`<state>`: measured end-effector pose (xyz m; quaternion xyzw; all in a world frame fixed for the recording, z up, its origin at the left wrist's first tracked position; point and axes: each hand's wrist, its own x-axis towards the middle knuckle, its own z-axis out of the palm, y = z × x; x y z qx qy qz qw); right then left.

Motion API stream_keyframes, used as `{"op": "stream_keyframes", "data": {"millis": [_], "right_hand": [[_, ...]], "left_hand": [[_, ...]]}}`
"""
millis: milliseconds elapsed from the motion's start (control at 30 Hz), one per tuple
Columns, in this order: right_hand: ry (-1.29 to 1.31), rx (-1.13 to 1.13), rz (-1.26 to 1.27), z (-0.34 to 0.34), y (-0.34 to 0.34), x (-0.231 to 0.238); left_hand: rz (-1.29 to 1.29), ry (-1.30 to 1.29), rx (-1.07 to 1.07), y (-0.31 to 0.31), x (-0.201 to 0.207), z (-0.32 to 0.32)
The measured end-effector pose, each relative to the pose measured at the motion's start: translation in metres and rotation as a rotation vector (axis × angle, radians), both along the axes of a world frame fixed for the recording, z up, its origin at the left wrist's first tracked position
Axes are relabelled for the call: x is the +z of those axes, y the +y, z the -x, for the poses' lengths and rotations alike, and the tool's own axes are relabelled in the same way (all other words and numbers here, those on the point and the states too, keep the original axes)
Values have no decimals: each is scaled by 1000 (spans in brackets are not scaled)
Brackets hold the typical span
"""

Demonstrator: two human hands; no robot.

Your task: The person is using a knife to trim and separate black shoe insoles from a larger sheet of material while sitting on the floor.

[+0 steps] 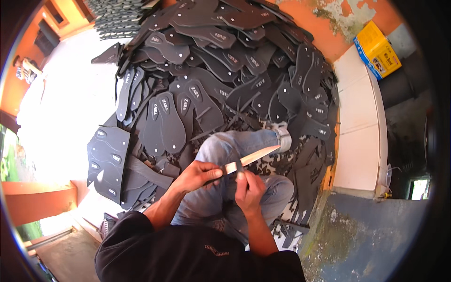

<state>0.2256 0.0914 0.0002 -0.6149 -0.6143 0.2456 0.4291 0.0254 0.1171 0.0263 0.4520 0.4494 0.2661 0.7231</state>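
Observation:
My left hand point(201, 176) is closed around the dark handle of a knife point(259, 155). Its long, bright blade points away to the right, above my bent legs. Between the fingertips of my right hand point(250, 189) is a small dark piece point(239, 166), pinched and lying across the blade near the handle. What the piece is made of cannot be made out. Ahead of both hands lies a big heap of black sandal soles point(164, 121), many with white lettering and a white dot. An uncut black sheet point(108, 157) with sole outlines leans at the left.
Black offcuts and scraps point(305, 164) cover the floor around my jeans-clad legs point(211, 152). A pale tiled ledge point(359, 127) runs along the right, with a yellow and blue box point(378, 49) above it. Stacked dark pieces point(117, 19) stand far left. Another person point(29, 69) is at the far left.

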Motion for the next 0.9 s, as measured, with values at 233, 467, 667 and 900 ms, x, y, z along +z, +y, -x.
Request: {"op": "stream_keyframes", "data": {"millis": [233, 467, 667, 900], "right_hand": [[803, 92, 553, 13, 1, 8], [200, -43, 121, 2, 7, 2], [15, -200, 305, -33, -3, -23], [816, -153, 471, -37, -13, 5]], "left_hand": [[-720, 505, 247, 0, -10, -7], [-186, 192, 92, 28, -11, 3], [-166, 261, 360, 28, -22, 15], [-395, 504, 375, 22, -27, 7]]}}
